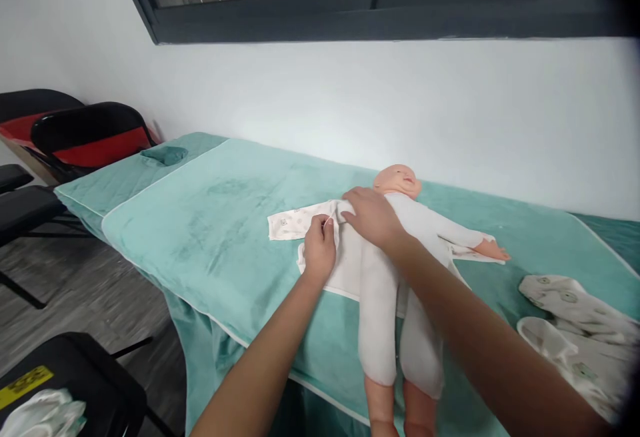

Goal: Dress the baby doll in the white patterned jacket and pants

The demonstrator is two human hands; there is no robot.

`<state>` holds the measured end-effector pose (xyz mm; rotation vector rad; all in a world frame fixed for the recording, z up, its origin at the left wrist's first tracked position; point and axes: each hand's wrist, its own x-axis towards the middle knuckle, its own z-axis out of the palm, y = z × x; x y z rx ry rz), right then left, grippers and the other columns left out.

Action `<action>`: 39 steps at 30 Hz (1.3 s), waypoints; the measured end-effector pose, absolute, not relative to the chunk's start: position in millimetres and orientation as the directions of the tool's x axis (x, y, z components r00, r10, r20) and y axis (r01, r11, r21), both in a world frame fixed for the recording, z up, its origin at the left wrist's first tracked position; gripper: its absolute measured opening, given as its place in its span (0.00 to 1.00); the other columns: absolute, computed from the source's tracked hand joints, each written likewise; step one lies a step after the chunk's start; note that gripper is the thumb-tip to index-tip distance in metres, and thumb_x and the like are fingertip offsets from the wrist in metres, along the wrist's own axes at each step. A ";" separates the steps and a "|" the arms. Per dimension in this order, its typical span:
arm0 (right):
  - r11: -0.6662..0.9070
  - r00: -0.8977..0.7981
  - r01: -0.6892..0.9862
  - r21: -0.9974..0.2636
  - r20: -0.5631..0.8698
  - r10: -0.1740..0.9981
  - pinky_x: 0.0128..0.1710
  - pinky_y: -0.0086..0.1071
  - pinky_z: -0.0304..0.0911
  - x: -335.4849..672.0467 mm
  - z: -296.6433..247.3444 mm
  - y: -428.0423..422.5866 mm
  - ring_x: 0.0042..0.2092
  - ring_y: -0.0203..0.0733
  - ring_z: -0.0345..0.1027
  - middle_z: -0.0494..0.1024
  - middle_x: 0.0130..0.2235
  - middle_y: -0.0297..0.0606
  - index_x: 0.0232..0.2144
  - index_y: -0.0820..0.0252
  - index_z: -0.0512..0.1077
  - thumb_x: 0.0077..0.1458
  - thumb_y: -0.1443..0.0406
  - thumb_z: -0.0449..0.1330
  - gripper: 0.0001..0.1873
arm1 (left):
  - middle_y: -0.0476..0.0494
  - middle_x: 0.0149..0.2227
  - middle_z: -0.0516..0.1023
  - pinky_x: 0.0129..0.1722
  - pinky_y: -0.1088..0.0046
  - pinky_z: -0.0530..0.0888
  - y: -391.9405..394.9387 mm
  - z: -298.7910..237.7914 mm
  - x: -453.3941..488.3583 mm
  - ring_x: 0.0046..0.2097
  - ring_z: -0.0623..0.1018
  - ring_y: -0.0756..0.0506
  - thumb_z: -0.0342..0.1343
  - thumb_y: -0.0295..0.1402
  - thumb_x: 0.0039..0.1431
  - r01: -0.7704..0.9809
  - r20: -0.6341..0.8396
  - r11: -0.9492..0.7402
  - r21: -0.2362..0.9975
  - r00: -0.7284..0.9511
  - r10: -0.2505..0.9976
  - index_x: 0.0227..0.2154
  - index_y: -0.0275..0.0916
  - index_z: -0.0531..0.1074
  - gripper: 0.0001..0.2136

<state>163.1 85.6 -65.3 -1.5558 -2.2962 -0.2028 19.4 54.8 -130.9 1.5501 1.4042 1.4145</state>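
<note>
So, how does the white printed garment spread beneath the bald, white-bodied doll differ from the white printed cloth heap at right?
The garment lies spread out beneath the doll; the heap lies bunched up, apart from it. The left hand grips the garment; no hand touches the heap. The heap's prints look larger than the garment's. Both lie on the teal plush cover.

A dark-framed window sits in the white wall. Red-and-black chairs stand left of the bed; some cloth lies on a nearer black seat.
</note>
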 end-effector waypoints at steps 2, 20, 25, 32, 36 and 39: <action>0.335 -0.109 0.895 -0.295 0.583 0.805 0.50 0.39 0.59 192.4 -68.8 65.3 0.52 0.50 0.67 0.76 0.49 0.45 0.46 0.59 0.73 0.62 0.62 0.53 0.13 | 0.47 0.36 0.76 0.40 0.71 0.68 54.8 -132.5 16.9 0.39 0.75 0.47 0.44 0.39 0.68 0.334 0.275 -0.215 0.918 -0.145 0.950 0.39 0.41 0.68 0.10; -0.112 0.620 0.216 -0.970 0.048 0.783 0.36 0.36 0.66 276.8 -129.2 24.5 0.37 0.46 0.73 0.80 0.39 0.41 0.46 0.55 0.71 0.52 0.50 0.62 0.23 | 0.44 0.57 0.75 0.55 0.65 0.71 52.5 -139.9 23.9 0.54 0.77 0.44 0.47 0.33 0.67 0.471 0.401 -0.357 0.806 0.007 0.916 0.48 0.43 0.69 0.11; -0.050 0.536 0.075 -0.996 -0.002 0.844 0.38 0.34 0.69 268.8 -123.2 21.1 0.40 0.45 0.74 0.80 0.45 0.40 0.52 0.53 0.68 0.50 0.48 0.64 0.30 | 0.44 0.51 0.78 0.53 0.64 0.71 52.7 -141.1 24.0 0.52 0.77 0.44 0.50 0.33 0.65 0.484 0.387 -0.331 0.810 -0.019 0.922 0.49 0.44 0.69 0.11; -0.040 0.417 0.032 -0.999 -0.023 0.909 0.47 0.39 0.71 261.4 -123.5 21.8 0.50 0.49 0.73 0.76 0.51 0.41 0.57 0.48 0.66 0.48 0.47 0.67 0.36 | 0.44 0.43 0.79 0.48 0.68 0.71 69.1 -126.8 26.5 0.45 0.78 0.46 0.54 0.29 0.59 0.241 0.280 -0.242 0.940 -0.142 0.949 0.39 0.41 0.71 0.06; -0.054 0.301 0.010 -0.998 -0.049 0.953 0.54 0.42 0.66 250.1 -125.2 20.4 0.58 0.50 0.67 0.71 0.57 0.44 0.60 0.44 0.64 0.48 0.46 0.67 0.38 | 0.45 0.38 0.78 0.46 0.70 0.70 90.3 -99.6 31.5 0.42 0.77 0.48 0.54 0.28 0.57 0.143 0.274 -0.257 0.956 -0.120 0.954 0.37 0.40 0.71 0.05; -0.050 0.209 -0.010 -0.999 -0.051 0.977 0.55 0.40 0.65 242.6 -126.0 19.3 0.61 0.48 0.64 0.68 0.60 0.45 0.61 0.44 0.62 0.50 0.47 0.67 0.39 | 0.47 0.36 0.78 0.42 0.71 0.70 95.8 -78.0 36.5 0.39 0.76 0.48 0.53 0.29 0.59 0.160 0.268 -0.255 0.954 -0.065 0.961 0.36 0.40 0.71 0.04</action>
